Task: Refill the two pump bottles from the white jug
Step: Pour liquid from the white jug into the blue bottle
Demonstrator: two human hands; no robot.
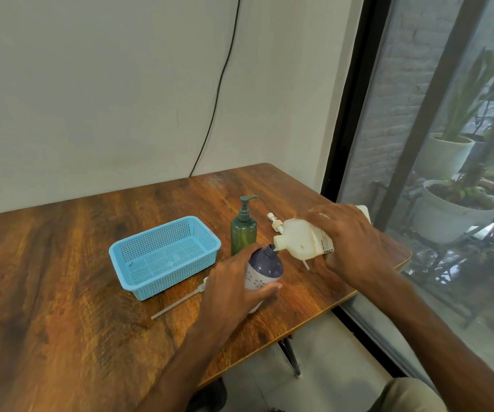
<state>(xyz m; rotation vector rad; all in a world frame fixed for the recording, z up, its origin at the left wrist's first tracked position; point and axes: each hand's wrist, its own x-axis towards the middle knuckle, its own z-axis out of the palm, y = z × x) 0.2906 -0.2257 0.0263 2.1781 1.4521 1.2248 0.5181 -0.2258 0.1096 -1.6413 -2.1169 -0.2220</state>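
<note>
Left grip (234,281) is wrapped round the purple bottle (265,266), thumb and fingers curled on its body, cap off and neck open. Right grip (349,245) is clamped over the white jug (296,239), which is tipped sideways with its spout right at that open neck. Can't tell if anything's flowing tbh. The green pump bottle (243,233) stands upright just behind, pump on. One loose white pump (276,223) lies behind the jug. Another long-tubed pump (177,303) lies on the wooden surface (61,278) by the blue basket (177,276).
</note>
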